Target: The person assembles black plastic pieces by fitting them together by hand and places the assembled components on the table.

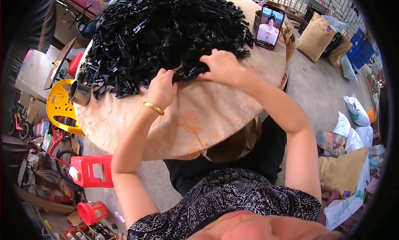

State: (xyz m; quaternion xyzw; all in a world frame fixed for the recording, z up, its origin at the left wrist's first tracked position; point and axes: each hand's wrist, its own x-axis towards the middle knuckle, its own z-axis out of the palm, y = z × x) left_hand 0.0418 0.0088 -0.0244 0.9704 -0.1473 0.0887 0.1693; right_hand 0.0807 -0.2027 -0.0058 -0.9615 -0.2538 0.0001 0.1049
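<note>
A large heap of small, glossy black plastic pieces [166, 32] covers the far part of the round table. At the near edge of that heap, my left hand [162, 88] has its fingers bent and thumb close to them, around a few black pieces. A gold bangle [154, 108] circles the left wrist. To the right, my right hand [221, 68] curls over the same edge, with black pieces between thumb and forefinger. A short stretch of dark pieces lies between the two hands. Their exact shape is too small to make out.
The pale, stained tabletop [199, 111] curves toward me. A phone [270, 27] stands upright at its right, playing a video; a metal cup [79, 93] lies at its left edge. A yellow chair [61, 107] and red stool [92, 170] stand left. Sacks [316, 37] sit on the right.
</note>
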